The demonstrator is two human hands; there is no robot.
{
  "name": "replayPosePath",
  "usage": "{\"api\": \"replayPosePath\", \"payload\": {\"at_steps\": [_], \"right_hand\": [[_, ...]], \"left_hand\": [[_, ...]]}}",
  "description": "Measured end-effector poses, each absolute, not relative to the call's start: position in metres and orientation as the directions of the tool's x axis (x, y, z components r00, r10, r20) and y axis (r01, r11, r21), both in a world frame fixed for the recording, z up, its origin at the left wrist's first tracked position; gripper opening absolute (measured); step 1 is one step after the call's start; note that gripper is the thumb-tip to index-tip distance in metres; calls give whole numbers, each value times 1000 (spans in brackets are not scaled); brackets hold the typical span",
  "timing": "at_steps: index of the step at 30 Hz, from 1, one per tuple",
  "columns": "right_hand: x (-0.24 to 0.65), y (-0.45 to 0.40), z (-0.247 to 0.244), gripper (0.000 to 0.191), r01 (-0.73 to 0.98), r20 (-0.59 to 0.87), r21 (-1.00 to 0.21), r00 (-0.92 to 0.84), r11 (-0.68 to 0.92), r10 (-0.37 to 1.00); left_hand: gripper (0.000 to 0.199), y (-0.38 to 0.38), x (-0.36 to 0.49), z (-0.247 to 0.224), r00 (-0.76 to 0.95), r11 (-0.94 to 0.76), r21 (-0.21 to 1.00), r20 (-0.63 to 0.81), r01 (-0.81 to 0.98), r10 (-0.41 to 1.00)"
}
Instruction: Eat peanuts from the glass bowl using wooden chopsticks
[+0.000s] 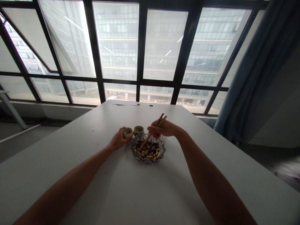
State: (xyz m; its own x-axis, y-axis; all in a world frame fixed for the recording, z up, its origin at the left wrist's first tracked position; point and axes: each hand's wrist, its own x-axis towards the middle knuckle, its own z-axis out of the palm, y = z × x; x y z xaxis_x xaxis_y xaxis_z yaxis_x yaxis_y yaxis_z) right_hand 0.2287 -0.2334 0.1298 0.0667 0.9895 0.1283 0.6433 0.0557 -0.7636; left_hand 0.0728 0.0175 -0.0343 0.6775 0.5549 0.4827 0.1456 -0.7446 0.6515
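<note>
A clear glass bowl with a jagged rim point(161, 153) holds peanuts point(150, 154) and some dark pieces. My right hand point(162, 127) grips a pair of wooden chopsticks point(150, 135) at the bowl's upper right, and their lower tips reach into the peanuts. Left of the bowl, my left hand point(119, 139) is wrapped round a small pale cup point(127, 133). A second small cup with dark markings point(138, 130) stands just right of it, behind the bowl. Whether anything is in the cups is too small to tell.
The white table point(98, 187) stretches away to the windows. Papers point(119, 102) lie at its far end, near two dark round spots. A blue curtain point(248, 68) hangs at the right, and a white metal frame point(14, 111) stands at the left.
</note>
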Motion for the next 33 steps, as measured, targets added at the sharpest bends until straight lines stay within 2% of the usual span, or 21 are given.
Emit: {"api": "replayPosePath", "payload": {"at_steps": [4,11,20,25,33], "right_hand": [[232,-236,133,46,614,147,-787,105,52,983],[240,-243,136,54,614,206,-787,164,63,965],[233,-234,128,44,648,137,-761,98,42,986],[232,-233,126,43,660,107,-751,87,23,990],[231,-226,122,48,675,171,-737,130,39,977]], "left_hand": [[76,16,72,-33,660,-747,649,499,145,562],[72,15,71,-31,652,-797,599,578,70,491],[81,18,73,-35,654,-803,591,578,76,488],[74,19,74,-37,648,-845,530,619,71,443],[69,17,74,-39,635,-878,474,658,67,404]]}}
